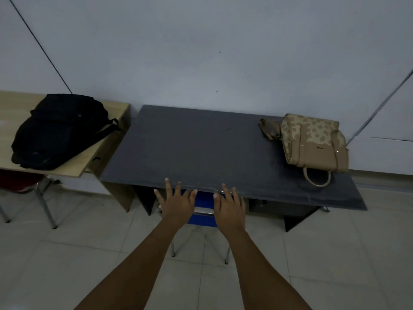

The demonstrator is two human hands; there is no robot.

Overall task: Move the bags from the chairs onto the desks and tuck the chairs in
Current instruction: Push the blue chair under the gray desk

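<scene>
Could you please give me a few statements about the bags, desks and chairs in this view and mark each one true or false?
1. The black backpack lies on the light wooden desk. True.
2. The tan patterned handbag sits on a chair. False: it lies on the dark desk, near its right end.
3. Both hands are spread open and hold nothing. True: the left hand and the right hand have their fingers spread.
4. The blue chair stands far out from the dark desk. False: it is mostly under the desk's front edge.
5. The dark desk holds both bags. False: only the handbag.
</scene>
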